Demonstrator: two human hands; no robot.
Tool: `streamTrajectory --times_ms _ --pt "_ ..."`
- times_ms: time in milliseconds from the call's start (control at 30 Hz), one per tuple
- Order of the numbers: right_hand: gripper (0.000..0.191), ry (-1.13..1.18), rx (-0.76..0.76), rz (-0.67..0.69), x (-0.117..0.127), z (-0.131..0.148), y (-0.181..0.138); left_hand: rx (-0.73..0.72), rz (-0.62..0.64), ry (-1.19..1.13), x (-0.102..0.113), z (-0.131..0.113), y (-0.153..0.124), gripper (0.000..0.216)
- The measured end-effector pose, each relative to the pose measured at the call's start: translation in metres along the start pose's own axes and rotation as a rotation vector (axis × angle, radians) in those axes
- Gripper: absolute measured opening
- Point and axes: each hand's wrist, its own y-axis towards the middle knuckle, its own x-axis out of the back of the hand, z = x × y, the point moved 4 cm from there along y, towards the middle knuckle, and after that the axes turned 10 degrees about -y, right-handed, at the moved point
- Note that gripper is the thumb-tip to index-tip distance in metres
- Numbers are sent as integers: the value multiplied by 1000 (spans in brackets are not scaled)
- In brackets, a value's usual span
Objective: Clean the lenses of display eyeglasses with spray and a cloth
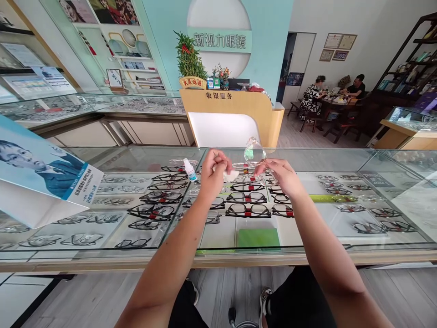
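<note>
The glasses, clear-rimmed, are held up just above the surface, between the two hands and a little beyond them. The right hand pinches them from the right side with thumb and fingertips closed on the frame, the other fingers loosely bent. The left hand is curled shut around a white cloth, a corner of which sticks out toward the glasses, just below the lens. The two hands are near each other but apart. Whether the cloth touches the glasses cannot be told.

A small bottle with a blue cap stands tilted on the surface just left of the left hand.

The surface is the glass top of a long case. Inside it, rows of frames lie on pale trays, dark-rimmed ones under and in front of the hands, thinner ones to the far left and right. A green pad lies inside near the front, below the forearms.

The near edge of the case runs straight across, with both forearms reaching over it. A sign leans on the surface at the left, well apart from the hands. The glass to the right of the right hand and toward the near edge is bare. Beyond the far edge stands a desk.
</note>
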Motion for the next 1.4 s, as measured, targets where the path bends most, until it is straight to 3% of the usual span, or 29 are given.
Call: streamTrajectory --times_ms 67,200,300,433,633,767,867,1000,1067,1233,1400 --pt "52 -10 -14 51 0 1 -1 -123 4 113 0 -3 -3 22" --pt "54 -30 -29 116 -1 5 -3 -423 106 468 -6 -10 -10 65" --pt "55 -73 -42 172 -2 9 -4 -547 199 606 -12 -11 -14 79" --pt "52 -111 -35 206 -1 14 -5 -565 272 604 -15 -9 -15 79" --pt "54 -157 -41 174 0 16 -7 -508 271 648 -13 -6 -14 80" --pt "61 -193 -19 159 -1 12 -9 -562 251 637 -13 -7 -16 71" --pt "62 -285 46 -10 4 10 -8 -586 215 633 -12 -8 -15 69" --pt "29 -375 146 -482 25 11 -10 -603 102 657 -6 -8 -13 70" --pt "22 -347 139 -614 33 7 -10 -591 47 669 -2 -8 -12 72" --pt "34 -339 71 -606 45 -16 -2 -672 -21 626 3 -15 -13 78" --pt "53 -552 -77 -507 49 -42 8 -718 -80 601 -13 -57 6 77"
